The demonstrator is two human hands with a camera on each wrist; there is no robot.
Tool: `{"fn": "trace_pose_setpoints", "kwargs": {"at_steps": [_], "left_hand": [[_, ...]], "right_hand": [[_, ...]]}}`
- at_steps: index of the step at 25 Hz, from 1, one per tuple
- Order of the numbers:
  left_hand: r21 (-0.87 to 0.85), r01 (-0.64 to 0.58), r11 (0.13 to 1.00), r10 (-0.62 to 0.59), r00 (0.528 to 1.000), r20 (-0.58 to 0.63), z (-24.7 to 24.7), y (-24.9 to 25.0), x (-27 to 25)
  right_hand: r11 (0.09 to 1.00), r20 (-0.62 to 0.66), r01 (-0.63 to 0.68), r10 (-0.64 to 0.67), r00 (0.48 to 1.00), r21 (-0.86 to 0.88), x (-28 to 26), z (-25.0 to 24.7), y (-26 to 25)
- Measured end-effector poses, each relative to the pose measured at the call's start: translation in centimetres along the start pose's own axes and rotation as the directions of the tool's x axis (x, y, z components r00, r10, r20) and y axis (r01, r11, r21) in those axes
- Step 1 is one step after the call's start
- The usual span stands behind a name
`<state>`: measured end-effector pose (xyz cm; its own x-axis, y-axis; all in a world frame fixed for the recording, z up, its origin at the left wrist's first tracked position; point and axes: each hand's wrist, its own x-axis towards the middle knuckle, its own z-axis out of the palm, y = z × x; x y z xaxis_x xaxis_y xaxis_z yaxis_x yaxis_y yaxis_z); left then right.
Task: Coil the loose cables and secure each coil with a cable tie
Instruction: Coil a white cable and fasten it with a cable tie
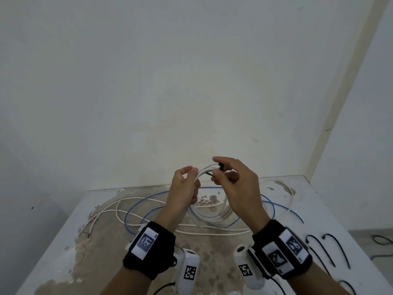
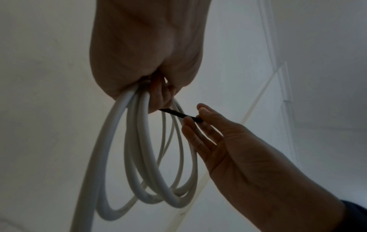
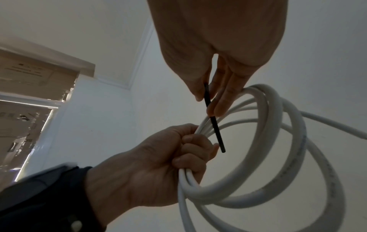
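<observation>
A coil of thick white cable (image 1: pixel 209 217) (image 2: pixel 139 157) (image 3: pixel 278 141) hangs above the table. My left hand (image 1: pixel 185 186) (image 3: pixel 178 150) grips its bunched loops in a fist at the top left. My right hand (image 1: pixel 225 175) (image 2: pixel 198 119) pinches a black cable tie (image 1: pixel 210 173) (image 2: pixel 178 114) (image 3: pixel 214 124) between thumb and fingers. The tie's free end points at my left fingers, right beside the bunched strands. Whether the tie passes round the coil is hidden.
On the stained white table (image 1: pixel 63 241) lie a loose blue cable (image 1: pixel 136 207) and thin white cables (image 1: pixel 119 211), spread behind and under my hands. Several spare black cable ties (image 1: pixel 331 250) lie at the right. White walls close the back and right.
</observation>
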<state>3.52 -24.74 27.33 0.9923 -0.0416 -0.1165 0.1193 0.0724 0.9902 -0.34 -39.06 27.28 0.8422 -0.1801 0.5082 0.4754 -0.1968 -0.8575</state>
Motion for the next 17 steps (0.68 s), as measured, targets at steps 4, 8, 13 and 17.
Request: {"fn": "trace_pose_setpoints", "kwargs": {"at_steps": [4, 8, 13, 17], "left_hand": [[0.063, 0.011, 0.998, -0.01, 1.0, -0.012, 0.2, -0.5, 0.1], [0.133, -0.086, 0.987, 0.067, 0.988, 0.137, 0.0, -0.4, -0.3], [0.263, -0.205, 0.943, 0.141, 0.96, 0.241, -0.7, -1.1, -0.7], [0.311, -0.231, 0.922, 0.151, 0.954, 0.26, -0.8, -1.3, -1.1]], "right_hand": [[1.0, -0.035, 0.008, -0.009, 0.999, -0.029, -0.6, 0.4, 1.0], [0.999, -0.018, 0.033, -0.033, 0.999, -0.034, -1.3, 0.4, 1.6], [0.978, -0.076, -0.067, 0.052, 0.996, -0.2, -0.9, -0.5, 1.6], [0.982, -0.153, -0.082, 0.056, 0.987, -0.172, -1.2, -0.3, 1.9]]}}
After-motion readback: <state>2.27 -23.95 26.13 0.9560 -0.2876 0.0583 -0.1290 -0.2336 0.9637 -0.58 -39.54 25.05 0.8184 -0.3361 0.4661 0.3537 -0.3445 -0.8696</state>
